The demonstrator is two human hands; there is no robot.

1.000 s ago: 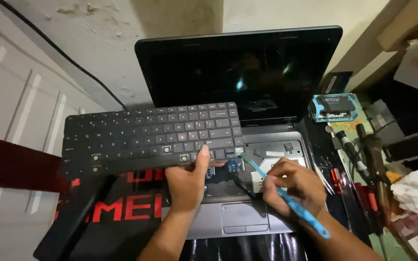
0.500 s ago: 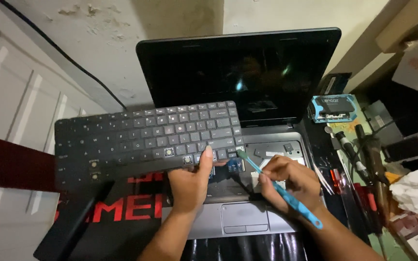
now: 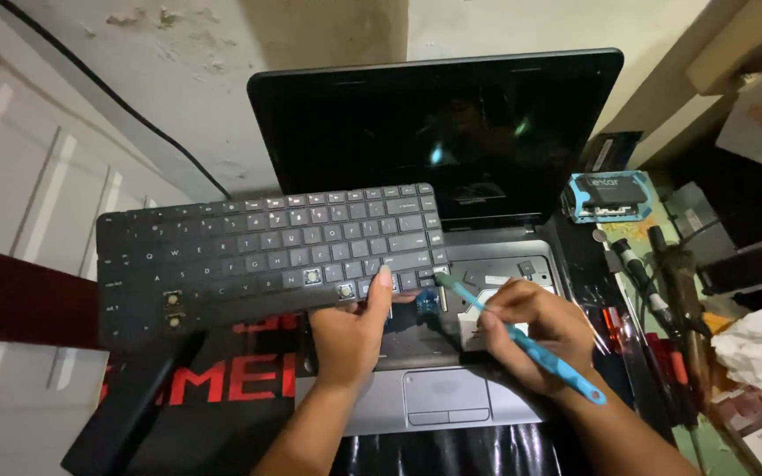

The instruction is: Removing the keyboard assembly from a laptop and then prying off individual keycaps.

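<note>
Keyboard (image 3: 266,256) shifted slightly further left than half second ago, lifted clear of laptop (image 3: 434,264) base, tilted over open bay. Left hand (image 3: 350,339) still grips keyboard's lower right edge, thumb on key row. Right hand (image 3: 535,335) closed round blue plastic pry tool (image 3: 522,339), slim, flat tip near keyboard corner, almost unmoved. Keyboard matte black, several keycaps missing, pale sockets showing. Laptop screen glossy, dark; palm rest silver-grey, smooth. Crumpled white tissue (image 3: 760,348) on cluttered counter (image 3: 663,229), right.
</note>
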